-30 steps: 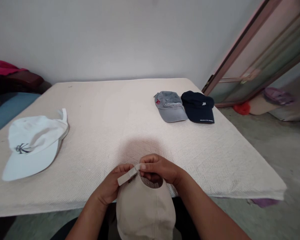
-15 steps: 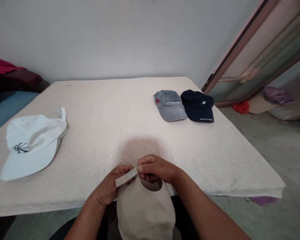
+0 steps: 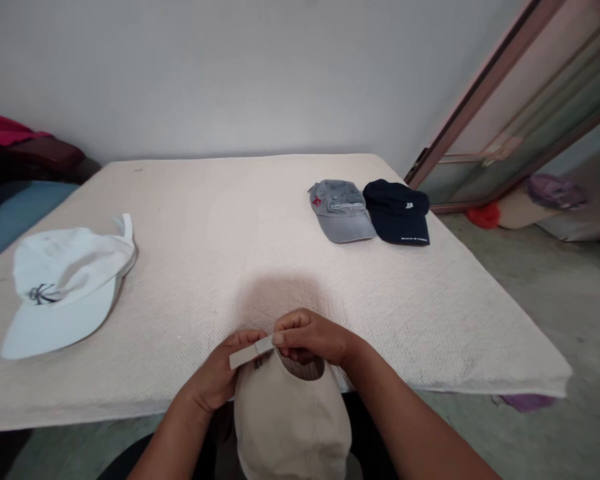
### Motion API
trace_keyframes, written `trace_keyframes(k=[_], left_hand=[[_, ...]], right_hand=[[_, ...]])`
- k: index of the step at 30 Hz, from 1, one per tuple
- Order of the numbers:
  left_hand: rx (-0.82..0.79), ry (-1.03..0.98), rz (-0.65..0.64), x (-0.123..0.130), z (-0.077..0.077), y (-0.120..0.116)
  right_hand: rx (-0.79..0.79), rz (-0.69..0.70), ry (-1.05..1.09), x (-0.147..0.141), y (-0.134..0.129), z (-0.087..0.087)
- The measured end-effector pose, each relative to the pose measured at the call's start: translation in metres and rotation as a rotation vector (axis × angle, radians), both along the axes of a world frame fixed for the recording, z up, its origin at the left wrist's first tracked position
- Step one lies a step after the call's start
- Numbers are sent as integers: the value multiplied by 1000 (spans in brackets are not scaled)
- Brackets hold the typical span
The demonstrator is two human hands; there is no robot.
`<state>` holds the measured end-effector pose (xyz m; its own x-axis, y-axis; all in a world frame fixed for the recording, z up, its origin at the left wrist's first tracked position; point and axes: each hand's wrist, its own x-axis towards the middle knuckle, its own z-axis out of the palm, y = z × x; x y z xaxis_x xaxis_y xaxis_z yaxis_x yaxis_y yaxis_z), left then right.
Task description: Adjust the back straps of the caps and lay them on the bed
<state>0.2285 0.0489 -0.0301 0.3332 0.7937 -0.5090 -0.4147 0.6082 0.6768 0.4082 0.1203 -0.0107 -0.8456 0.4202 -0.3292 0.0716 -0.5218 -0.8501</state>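
A beige cap (image 3: 293, 423) is at the table's front edge, its back opening facing up and away from me. My right hand (image 3: 313, 337) pinches the cap's strap (image 3: 253, 352) at the left side of the opening. My left hand (image 3: 223, 373) is closed on the cap's left edge, beneath the strap, whose loose end points left. Part of the left fingers is hidden behind the strap and cap. A small metal buckle (image 3: 258, 364) shows just under the strap.
On the white-covered table (image 3: 205, 233), a white cap (image 3: 65, 287) lies at the left. A grey cap (image 3: 341, 210) and a navy cap (image 3: 397, 212) sit side by side at the back right. Behind stands a grey wall (image 3: 230, 73); a door frame (image 3: 480, 100) rises at the right.
The strap's loose end has shifted slightly left, and more of the strap and the buckle shows beside my right fingertips. Both hands stay in nearly the same place.
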Motion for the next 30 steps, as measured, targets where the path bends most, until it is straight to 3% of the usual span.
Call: trace_keyframes(k=[7, 18, 30], left_hand=[[-50, 44, 57, -1, 1, -1], [-35, -26, -4, 3, 11, 2], [-27, -37, -44, 5, 2, -1]], right_hand=[[29, 2, -34, 2, 1, 1], [-8, -1, -28, 0, 0, -3], [11, 50, -40, -2, -3, -7]])
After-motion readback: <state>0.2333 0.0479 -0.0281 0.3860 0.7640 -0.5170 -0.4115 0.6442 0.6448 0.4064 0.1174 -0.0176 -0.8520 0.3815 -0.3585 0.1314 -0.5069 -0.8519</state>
